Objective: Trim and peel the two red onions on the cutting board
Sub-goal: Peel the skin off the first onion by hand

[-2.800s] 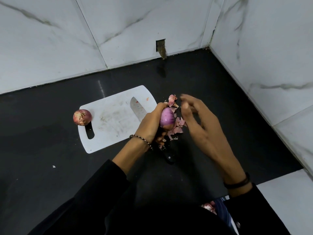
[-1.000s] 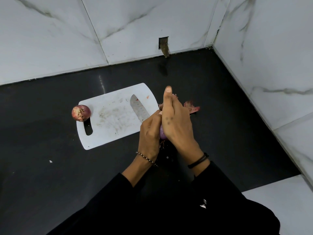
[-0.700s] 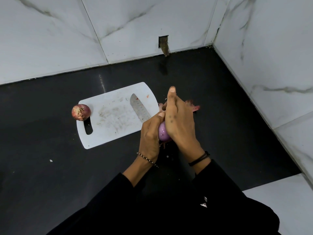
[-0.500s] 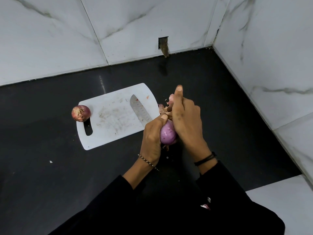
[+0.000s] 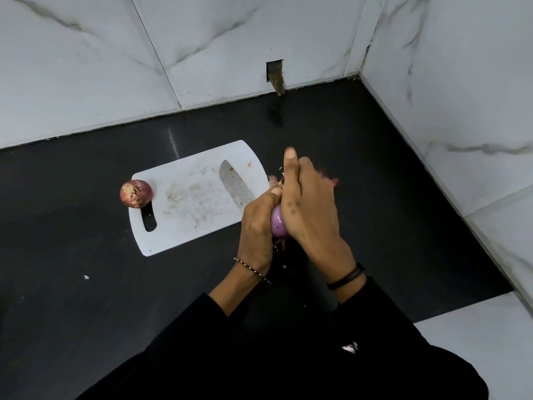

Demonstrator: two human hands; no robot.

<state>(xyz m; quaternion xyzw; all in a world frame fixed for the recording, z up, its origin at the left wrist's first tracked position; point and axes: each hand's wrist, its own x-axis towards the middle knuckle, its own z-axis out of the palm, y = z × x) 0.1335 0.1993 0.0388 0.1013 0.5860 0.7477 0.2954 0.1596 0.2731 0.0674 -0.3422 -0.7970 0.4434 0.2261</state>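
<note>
Held onion [image 5: 278, 225]: off the board, gripped between both hands over the black countertop [image 5: 86, 313], just right of the white cutting board [image 5: 190, 203], which has not shifted. The right hand [image 5: 310, 209] hung open and apart from the onion under three seconds ago. It has since closed over the onion's right side, forefinger straight, and hides more of it than half a second ago. The left hand [image 5: 258, 226] grips the left side as before, thumb on top. The knife [image 5: 235, 187] lies idle on the board, handle hidden beneath the hands. The second onion [image 5: 136, 193] sits unmoved at the board's left edge by the handle slot, dry skin intact. Skin scraps [image 5: 272, 180] lie beyond the hands. Judgement: the visible flesh is smooth and glossy, so the first peel is near done; the second is not begun.
</note>
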